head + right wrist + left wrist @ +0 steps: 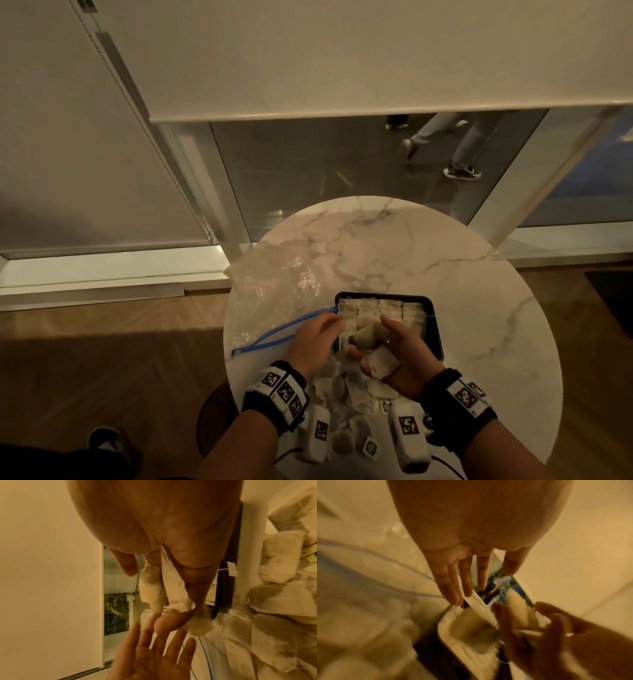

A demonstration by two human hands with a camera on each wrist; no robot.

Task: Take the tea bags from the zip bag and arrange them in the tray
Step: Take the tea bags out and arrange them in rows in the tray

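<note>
On a round marble table point(394, 240), the clear zip bag point(274, 294) with its blue seal overhangs the left edge; the far half lies bare. The left hand point(313, 339), fingers spread, reaches the black tray point(435, 329) of pale tea bags point(387, 306). The right hand point(400, 359) pinches a clutch of bags point(368, 337). Loose bags point(346, 394) crowd the near edge. No writing legible.

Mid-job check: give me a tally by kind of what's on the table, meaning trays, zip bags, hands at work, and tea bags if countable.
tray: 1
zip bag: 1
hands: 2, the left hand and the right hand
tea bags: overlapping, too many to count; some in the tray, a loose pile, a few held in the right hand
Total countable: 4
</note>
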